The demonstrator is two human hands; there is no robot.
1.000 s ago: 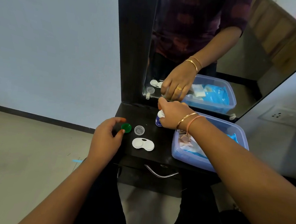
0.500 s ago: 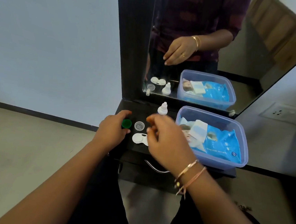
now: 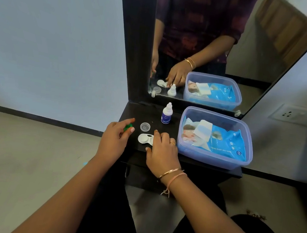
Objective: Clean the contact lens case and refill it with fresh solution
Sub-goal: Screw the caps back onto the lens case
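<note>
The white contact lens case (image 3: 143, 139) lies open on the black dresser top (image 3: 137, 112). My right hand (image 3: 161, 152) rests over its right half, with fingers and thumb around that end. Just left of the case, my left hand (image 3: 116, 138) pinches a small green cap (image 3: 128, 127) between thumb and fingers. A clear round cap (image 3: 145, 126) lies flat just behind the case. Behind that, the small white solution bottle (image 3: 166, 114) with a blue label stands upright, with neither hand on it.
A clear blue plastic tub (image 3: 210, 158) holding a blue wet-wipes pack (image 3: 227, 144) and a folded white tissue fills the dresser's right side. A black-framed mirror (image 3: 202, 46) stands behind it. A drawer handle sits under the front edge.
My right hand left the solution bottle standing at the back and came down onto the lens case. My left hand stayed at the left with the green cap.
</note>
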